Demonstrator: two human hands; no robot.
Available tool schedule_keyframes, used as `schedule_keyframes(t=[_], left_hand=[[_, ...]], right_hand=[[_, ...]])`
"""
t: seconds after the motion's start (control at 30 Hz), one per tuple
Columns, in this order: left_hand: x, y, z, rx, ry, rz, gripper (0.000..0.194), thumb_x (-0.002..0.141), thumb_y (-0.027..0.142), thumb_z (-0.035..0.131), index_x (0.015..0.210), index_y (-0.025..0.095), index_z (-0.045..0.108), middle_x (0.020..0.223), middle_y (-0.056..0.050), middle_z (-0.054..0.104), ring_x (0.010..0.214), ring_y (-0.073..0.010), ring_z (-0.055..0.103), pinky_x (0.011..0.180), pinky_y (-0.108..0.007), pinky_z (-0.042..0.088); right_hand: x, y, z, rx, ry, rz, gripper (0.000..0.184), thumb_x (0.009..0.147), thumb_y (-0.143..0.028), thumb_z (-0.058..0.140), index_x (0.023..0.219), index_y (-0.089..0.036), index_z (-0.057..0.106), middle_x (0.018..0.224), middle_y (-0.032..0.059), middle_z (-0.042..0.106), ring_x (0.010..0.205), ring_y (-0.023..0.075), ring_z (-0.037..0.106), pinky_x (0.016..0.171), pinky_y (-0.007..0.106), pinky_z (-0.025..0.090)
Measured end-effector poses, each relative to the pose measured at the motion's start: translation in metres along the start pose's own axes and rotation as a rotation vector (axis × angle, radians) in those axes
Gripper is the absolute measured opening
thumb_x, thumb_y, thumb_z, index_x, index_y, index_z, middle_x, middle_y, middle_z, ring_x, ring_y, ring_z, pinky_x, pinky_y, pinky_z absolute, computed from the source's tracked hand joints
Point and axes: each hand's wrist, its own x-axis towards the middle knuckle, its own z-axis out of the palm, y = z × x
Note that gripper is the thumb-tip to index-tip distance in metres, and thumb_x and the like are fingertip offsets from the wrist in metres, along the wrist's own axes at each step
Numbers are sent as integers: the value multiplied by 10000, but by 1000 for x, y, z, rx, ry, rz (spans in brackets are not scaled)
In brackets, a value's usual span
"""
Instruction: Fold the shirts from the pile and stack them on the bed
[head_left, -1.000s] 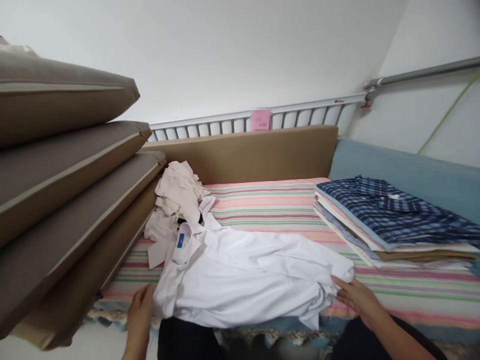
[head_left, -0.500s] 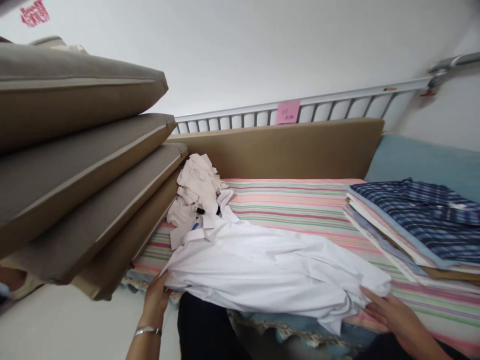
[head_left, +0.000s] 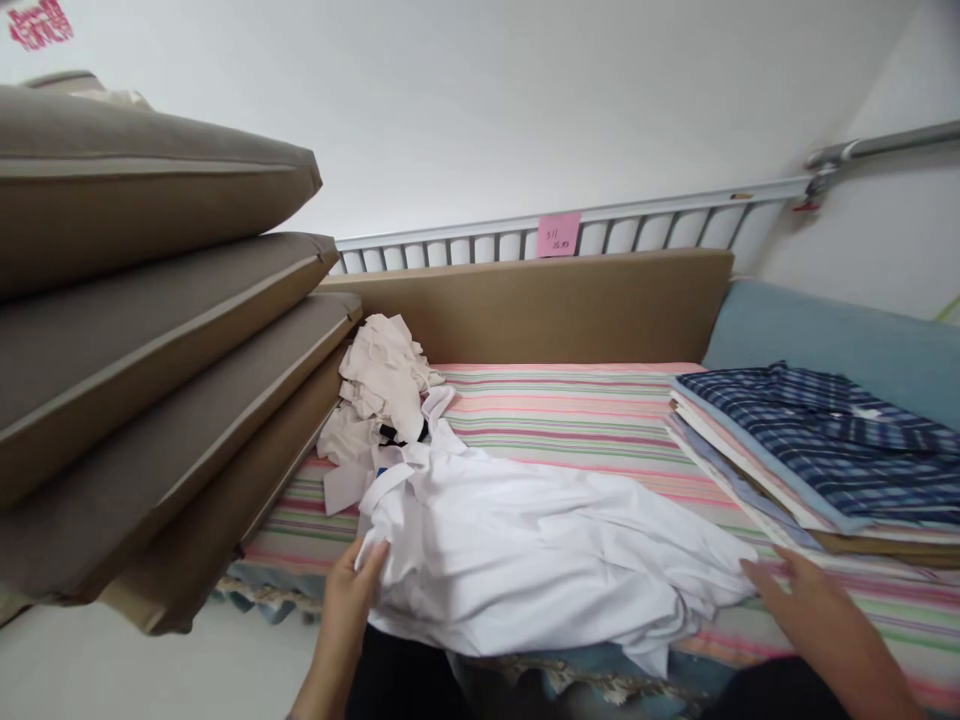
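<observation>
A white collared shirt [head_left: 540, 545] lies rumpled across the bed in front of me, its collar toward the left and its other end toward the right. My left hand [head_left: 360, 575] is closed on the shirt's fabric below the collar. At the opposite end, my right hand [head_left: 814, 600] has its fingers apart, with a fingertip touching the shirt's edge. Touching the collar end is a crumpled heap of off-white cloth and pale pieces [head_left: 382, 375]. Small dark and blue bits show between the heap and the shirt.
Thick brown cushions [head_left: 187, 340] are stacked at the left, overhanging the bed edge. Folded clothes topped by a blue plaid shirt [head_left: 832, 440] lie at the right on the striped sheet [head_left: 570, 400]. Behind stand a brown panel [head_left: 540, 310] and a white rail with a pink note [head_left: 559, 235].
My left hand has moved up and right, lifting and bunching the shirt near its collar. My right hand's fingers have spread and come to the shirt's edge. The view has shifted slightly right.
</observation>
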Motion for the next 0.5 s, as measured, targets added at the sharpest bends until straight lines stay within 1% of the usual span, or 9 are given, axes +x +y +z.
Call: schedule_keyframes(t=[0.03,0.07,0.1,0.13,0.2,0.23,0.3,0.37,0.5], left_hand=[[-4,0,6,54,-40,40,463,657,494,654,939,127,679,869,-81,701,871,-248,613,770,-309,470],[-8,0,13,94,-83,87,432,670,490,639,905,130,686,841,-73,698,848,-238,609,758,-297,466],[-12,0,21,122,-127,139,399,688,482,621,873,136,691,811,-62,692,826,-225,604,748,-284,461],[-15,1,28,143,-173,190,370,712,472,598,850,142,692,787,-51,683,812,-212,596,742,-270,456],[-23,4,38,185,-268,267,329,758,450,554,804,152,686,742,-33,659,775,-186,578,719,-244,442],[-27,6,40,210,-318,295,319,778,439,535,779,154,679,721,-25,644,749,-172,566,700,-231,434],[-35,10,37,266,-423,332,311,807,414,510,732,154,662,689,-11,614,701,-146,533,661,-210,413],[-42,11,25,315,-510,327,315,818,405,503,706,151,652,657,-1,588,664,-127,499,627,-197,392],[-55,1,-2,370,-609,240,355,810,437,514,670,149,666,608,-1,577,629,-120,488,605,-193,386]], right_hand=[[-3,-13,2,-52,18,-70,441,537,-532,576,901,-282,567,1115,223,607,1120,422,514,957,528,411],[-10,-30,8,-68,-17,-121,426,565,-541,547,912,-295,565,1119,200,612,1094,389,544,952,491,423],[-21,-50,16,-42,-92,-163,417,603,-548,510,931,-297,564,1100,178,628,1033,354,589,924,461,448],[-36,-71,27,1,-219,-201,443,620,-540,495,953,-256,566,1046,157,654,976,330,622,895,453,472],[-68,-113,51,-10,-492,-334,415,669,-514,485,950,-228,595,996,109,685,937,279,640,877,406,482],[-84,-131,64,-17,-572,-402,387,703,-495,463,941,-227,609,998,89,689,922,256,644,855,380,488],[-108,-156,85,-75,-658,-496,354,742,-446,444,943,-223,632,996,69,695,901,233,646,821,347,489],[-117,-168,101,-147,-694,-546,340,766,-403,437,961,-220,646,994,64,696,891,225,644,799,334,482],[-105,-182,127,-248,-703,-624,308,796,-334,446,972,-208,665,974,69,698,904,221,634,801,322,460]])
